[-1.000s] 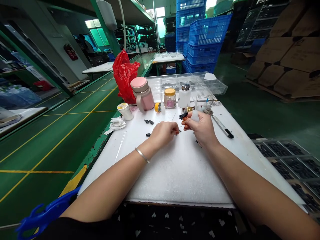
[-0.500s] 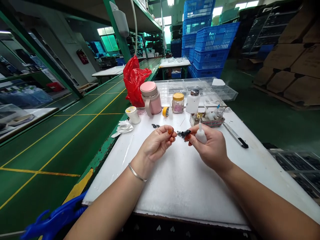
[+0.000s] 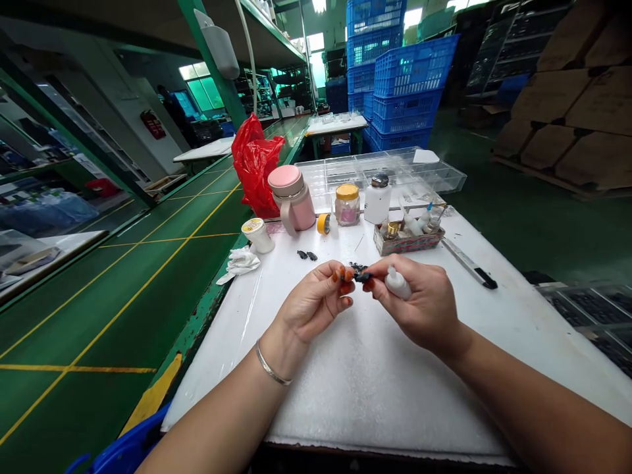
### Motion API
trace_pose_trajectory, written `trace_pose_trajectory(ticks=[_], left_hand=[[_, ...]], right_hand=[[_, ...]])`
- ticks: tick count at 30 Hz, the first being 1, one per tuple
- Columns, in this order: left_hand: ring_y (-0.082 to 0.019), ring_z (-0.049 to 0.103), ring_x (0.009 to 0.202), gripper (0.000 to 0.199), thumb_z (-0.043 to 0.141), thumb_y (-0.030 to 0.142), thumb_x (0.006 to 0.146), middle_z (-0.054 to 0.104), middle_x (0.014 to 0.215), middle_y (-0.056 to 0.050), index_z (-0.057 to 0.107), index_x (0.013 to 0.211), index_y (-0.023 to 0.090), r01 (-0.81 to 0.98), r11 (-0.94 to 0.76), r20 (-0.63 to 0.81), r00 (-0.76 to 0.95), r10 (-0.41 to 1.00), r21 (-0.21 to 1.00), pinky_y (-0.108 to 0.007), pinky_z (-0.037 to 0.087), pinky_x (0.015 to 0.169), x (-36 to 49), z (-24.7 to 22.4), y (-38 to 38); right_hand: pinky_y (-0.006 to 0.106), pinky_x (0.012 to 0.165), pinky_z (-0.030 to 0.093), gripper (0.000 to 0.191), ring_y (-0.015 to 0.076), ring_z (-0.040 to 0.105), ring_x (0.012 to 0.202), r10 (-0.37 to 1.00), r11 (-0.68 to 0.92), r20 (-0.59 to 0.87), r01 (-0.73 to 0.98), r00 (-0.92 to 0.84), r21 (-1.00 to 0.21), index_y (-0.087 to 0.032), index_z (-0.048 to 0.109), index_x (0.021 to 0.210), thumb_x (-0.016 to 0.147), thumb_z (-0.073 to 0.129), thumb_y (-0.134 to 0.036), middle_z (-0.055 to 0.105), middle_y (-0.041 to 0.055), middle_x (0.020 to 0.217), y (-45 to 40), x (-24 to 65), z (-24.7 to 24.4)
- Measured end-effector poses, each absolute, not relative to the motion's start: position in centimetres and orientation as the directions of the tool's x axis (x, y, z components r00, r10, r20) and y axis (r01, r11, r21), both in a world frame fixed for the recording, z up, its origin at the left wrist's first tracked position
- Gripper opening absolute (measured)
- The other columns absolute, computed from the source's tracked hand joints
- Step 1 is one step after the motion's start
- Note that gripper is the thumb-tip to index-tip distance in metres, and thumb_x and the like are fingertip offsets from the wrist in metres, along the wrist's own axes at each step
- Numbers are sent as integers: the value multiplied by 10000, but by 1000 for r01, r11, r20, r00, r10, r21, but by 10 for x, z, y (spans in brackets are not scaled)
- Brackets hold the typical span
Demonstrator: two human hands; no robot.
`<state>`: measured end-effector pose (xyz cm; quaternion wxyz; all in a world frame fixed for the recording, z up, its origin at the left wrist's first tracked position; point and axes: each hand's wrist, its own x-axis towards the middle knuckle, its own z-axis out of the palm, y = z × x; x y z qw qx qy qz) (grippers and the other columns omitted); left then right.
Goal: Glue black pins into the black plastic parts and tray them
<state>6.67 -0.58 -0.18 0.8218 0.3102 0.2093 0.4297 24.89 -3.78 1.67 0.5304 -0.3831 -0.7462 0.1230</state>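
My right hand pinches a small black part between thumb and forefinger. The same hand also holds a small white squeeze bottle, its nozzle tilted up, against the palm side. Close to the black part's left end, my left hand has thumb and fingertips pinched together; what they hold is too small to make out. Behind the fingertips lies a cluster of tiny black pieces on the white tabletop. Two more black parts rest further left.
At the back stand a pink mug, a yellow-lidded jar, a white bottle and a yellow tape roll. A box of small bottles and a utility knife are at right. White gloves lie left.
My left fingertips and the black part in my right hand have come closer together. The squeeze bottle's nozzle has tilted. The whole view has shifted slightly.
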Motion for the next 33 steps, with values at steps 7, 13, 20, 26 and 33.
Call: trace_pose_trajectory(ticks=[7,13,20,26,33], left_hand=[[-98,629,696,264,874,135,692,637,780,1,631,795,142,-590,501,-90,587,805,634,-141,555,537,67,3,-9],[-74,608,632,235,865,133,709,628,727,9,646,791,148,-587,512,-95,595,798,627,-134,553,539,68,3,-9],[-82,611,637,291,884,153,681,627,740,17,619,801,163,-565,482,-124,554,823,670,-138,536,547,68,1,-10],[-89,624,677,273,872,172,701,643,793,14,623,812,166,-554,462,-98,562,821,693,-152,548,593,68,-1,-9],[-106,611,716,291,883,222,692,624,824,-3,624,807,158,-503,388,-98,510,855,772,-172,543,596,67,-1,-6]], right_hand=[[228,613,457,87,121,642,633,663,714,730,431,-163,-552,-201,664,884,842,632,-132,698,-23,744,-39,247,16],[234,623,468,115,135,660,659,649,728,742,421,-169,-541,-218,668,912,846,614,-140,723,-15,790,-38,247,15],[244,642,486,122,148,679,688,652,734,736,396,-183,-552,-229,678,934,860,603,-168,740,-6,824,-37,246,14],[239,629,474,117,136,661,658,644,741,743,388,-182,-548,-223,680,920,855,609,-155,736,-8,816,-38,245,15],[247,548,446,37,127,582,548,875,485,469,209,-124,-849,-190,672,808,820,654,-220,653,-12,638,-37,245,20]])
